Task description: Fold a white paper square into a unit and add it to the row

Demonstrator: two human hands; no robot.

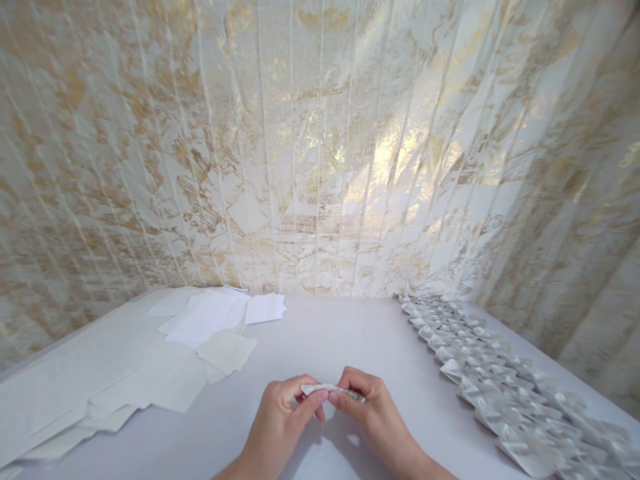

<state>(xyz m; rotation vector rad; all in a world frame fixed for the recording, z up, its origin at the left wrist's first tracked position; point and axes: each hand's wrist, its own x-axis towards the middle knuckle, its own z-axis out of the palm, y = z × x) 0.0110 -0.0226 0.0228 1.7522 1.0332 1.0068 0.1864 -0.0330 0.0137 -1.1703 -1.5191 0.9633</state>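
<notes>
Between both hands is a narrow strip of folded paper [320, 387], held roughly level above the white table. My left hand [287, 417] pinches its left part between thumb and fingers. My right hand [373, 407] grips the right part the same way, and the two thumbs nearly meet at the strip's middle. Fingers cover much of the paper, so its full folded shape is hidden.
Loose white paper sheets [165, 373] overlap across the table's left side. A smaller stack of white paper pieces [265, 309] lies at the back. Rows of folded grey-white paper pieces [480, 373] line the right side. A patterned gold-and-white curtain [310, 147] hangs behind the table [345, 333].
</notes>
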